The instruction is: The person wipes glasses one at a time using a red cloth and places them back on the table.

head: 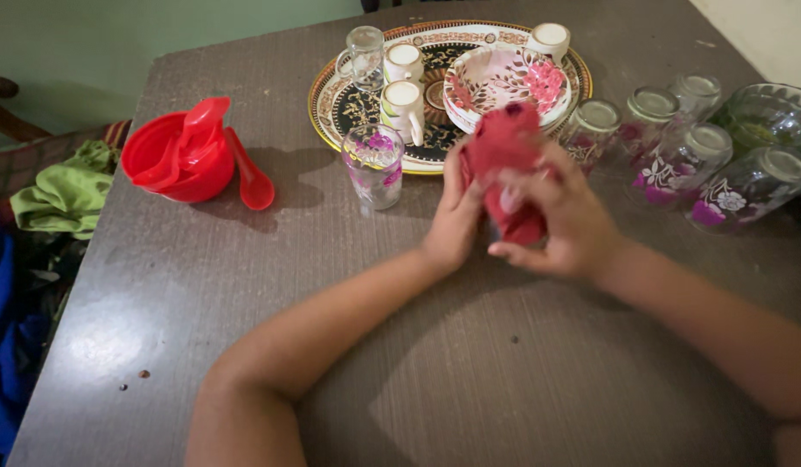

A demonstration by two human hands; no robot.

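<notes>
Both forearms over bench; left hand and right hand clamped round red cloth, likely wrapping glass. Best: grip firm, twist cloth gently.

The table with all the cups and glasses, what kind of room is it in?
Probably a home dining room or kitchen. The brown table carries a patterned tray of mugs and bowls, a row of upturned flowered glasses, and a red plastic bowl. Both hands hold a red cloth.
</notes>
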